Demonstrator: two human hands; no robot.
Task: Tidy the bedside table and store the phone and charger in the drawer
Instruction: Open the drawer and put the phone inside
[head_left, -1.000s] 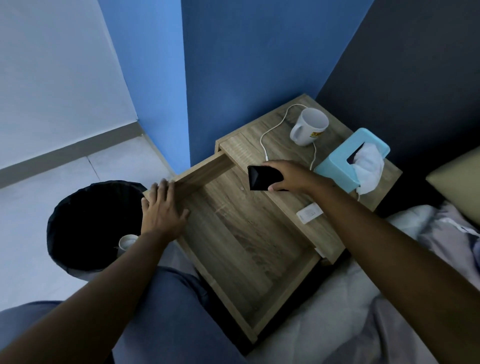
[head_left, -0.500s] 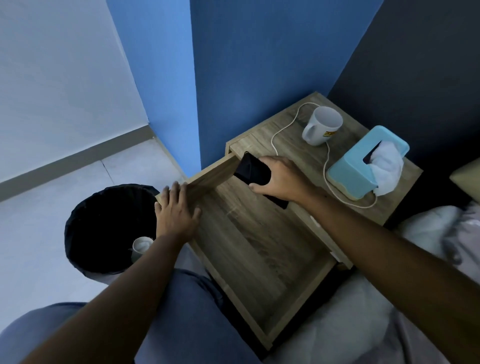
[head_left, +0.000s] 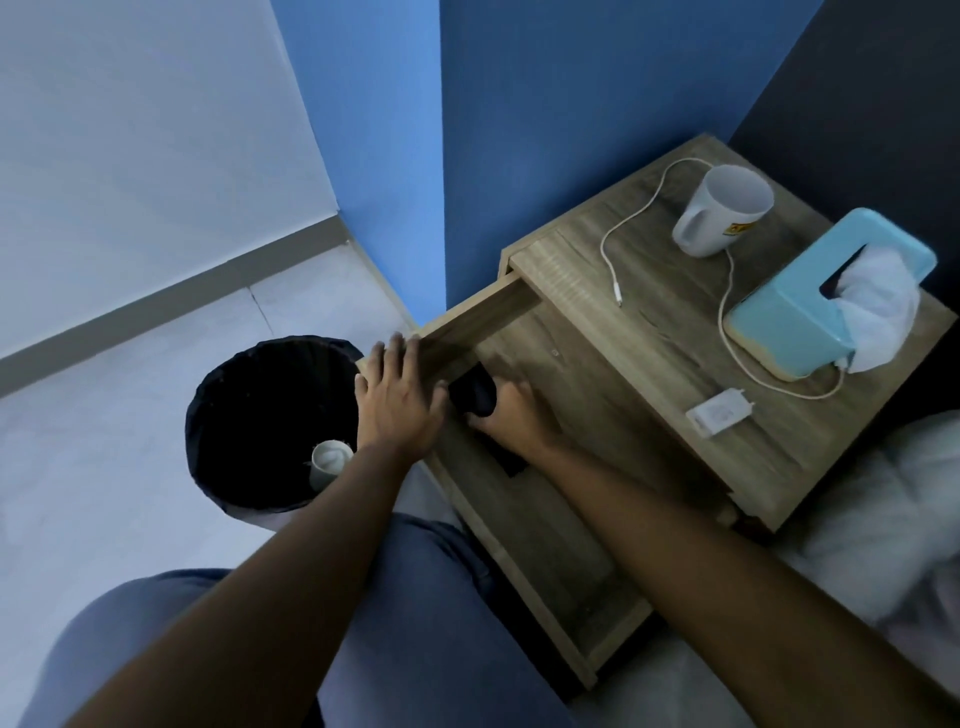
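Two hands: right hand (head_left: 511, 415) fingers grasping phone (head_left: 475, 396) inside drawer (head_left: 587, 649), left hand (head_left: 400, 397) flat.

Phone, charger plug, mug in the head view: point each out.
phone (head_left: 474, 396), head view, dark upper end showing above the right hand inside the drawer
charger plug (head_left: 718, 414), head view, middle of its white body on the tabletop
mug (head_left: 719, 210), head view, outer white wall below the rim

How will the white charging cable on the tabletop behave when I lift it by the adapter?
The cable is probably floppy: it lies in loose curves. It loops behind the mug and past the tissue box, so it may drag or snag. The adapter looks small and rigid, likely light.
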